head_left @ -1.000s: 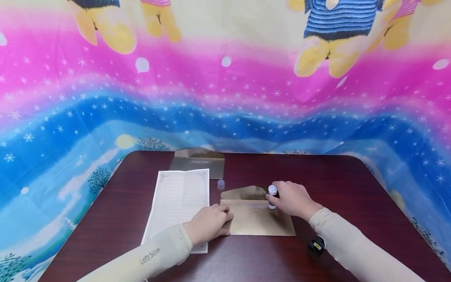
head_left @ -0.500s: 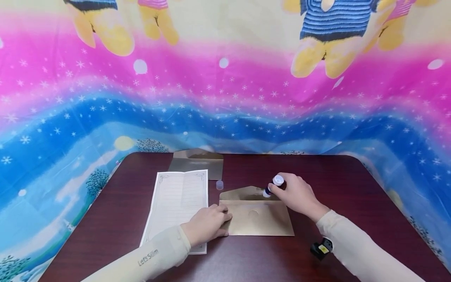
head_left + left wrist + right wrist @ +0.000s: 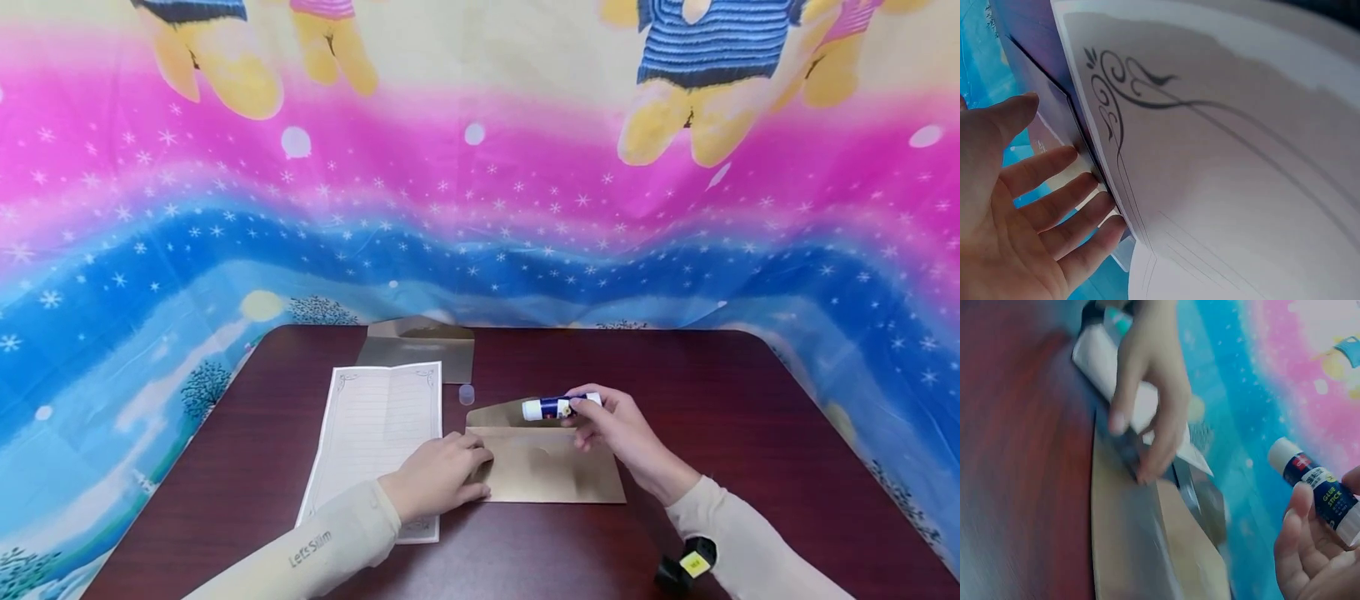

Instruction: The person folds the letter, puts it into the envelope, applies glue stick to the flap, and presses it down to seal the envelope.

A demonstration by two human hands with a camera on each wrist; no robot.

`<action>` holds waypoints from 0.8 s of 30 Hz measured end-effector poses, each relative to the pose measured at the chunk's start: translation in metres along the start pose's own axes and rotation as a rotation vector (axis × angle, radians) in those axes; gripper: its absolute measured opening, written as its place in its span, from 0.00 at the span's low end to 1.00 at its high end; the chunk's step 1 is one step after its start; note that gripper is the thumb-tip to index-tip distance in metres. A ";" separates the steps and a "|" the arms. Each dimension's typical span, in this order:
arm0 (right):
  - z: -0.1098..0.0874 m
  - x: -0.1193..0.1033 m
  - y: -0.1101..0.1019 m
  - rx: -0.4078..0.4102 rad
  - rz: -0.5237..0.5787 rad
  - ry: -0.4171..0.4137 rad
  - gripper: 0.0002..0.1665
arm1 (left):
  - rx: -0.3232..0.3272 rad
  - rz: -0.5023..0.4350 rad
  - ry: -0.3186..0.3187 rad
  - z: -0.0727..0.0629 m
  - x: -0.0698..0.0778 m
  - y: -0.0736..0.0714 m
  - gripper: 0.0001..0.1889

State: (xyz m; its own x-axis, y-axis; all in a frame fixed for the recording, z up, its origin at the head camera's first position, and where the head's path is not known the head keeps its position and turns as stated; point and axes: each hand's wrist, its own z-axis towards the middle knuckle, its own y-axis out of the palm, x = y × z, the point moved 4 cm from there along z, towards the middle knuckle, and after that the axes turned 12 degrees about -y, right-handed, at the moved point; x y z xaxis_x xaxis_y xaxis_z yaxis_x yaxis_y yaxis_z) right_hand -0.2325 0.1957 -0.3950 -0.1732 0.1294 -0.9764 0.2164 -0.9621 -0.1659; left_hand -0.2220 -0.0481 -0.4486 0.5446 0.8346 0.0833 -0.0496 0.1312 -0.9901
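While the navy-and-white cylindrical glue stick [image 3: 553,407] is now pinched by the right hand [image 3: 622,432] above the gold paper envelope [image 3: 536,477], touched by the relaxed left hand [image 3: 441,473], wrong spots could be smeared by any careless dip.

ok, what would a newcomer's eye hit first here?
Probably the snowflake-print backdrop, bright pink and blue behind the dark-red table. Then the glue stick the right hand holds above the nearer gold envelope, its left end under the left hand's fingers. Lined stationery lies left of that.
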 end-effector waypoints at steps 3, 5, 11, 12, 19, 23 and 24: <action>-0.004 0.003 0.009 -0.041 0.132 0.037 0.16 | 0.000 -0.017 -0.010 0.001 -0.001 0.001 0.22; -0.007 0.005 0.013 -0.074 0.227 0.044 0.12 | 0.002 -0.031 -0.021 0.002 -0.002 0.001 0.21; -0.014 0.006 0.023 -0.192 0.464 -0.010 0.15 | 0.007 -0.072 -0.032 0.006 -0.006 -0.003 0.19; -0.015 0.005 0.025 -0.207 0.489 -0.022 0.16 | 0.008 -0.079 -0.032 0.006 -0.006 -0.005 0.19; -0.021 -0.001 0.038 -0.253 0.600 -0.053 0.18 | -0.060 -0.312 -0.074 0.010 -0.005 -0.019 0.20; -0.023 -0.002 0.047 -0.266 0.642 -0.035 0.18 | -0.121 -0.637 -0.108 0.012 0.003 -0.028 0.21; -0.024 -0.003 0.049 -0.269 0.653 -0.029 0.18 | -0.123 -0.716 -0.118 0.013 0.006 -0.031 0.21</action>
State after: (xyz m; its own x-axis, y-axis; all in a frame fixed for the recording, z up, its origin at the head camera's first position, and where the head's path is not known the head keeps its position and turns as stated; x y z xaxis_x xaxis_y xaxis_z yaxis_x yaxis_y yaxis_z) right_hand -0.1986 0.1539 -0.4038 0.0483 -0.4638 -0.8846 0.5136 -0.7480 0.4202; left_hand -0.2279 -0.0409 -0.4159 0.3140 0.6201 0.7190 0.3826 0.6104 -0.6936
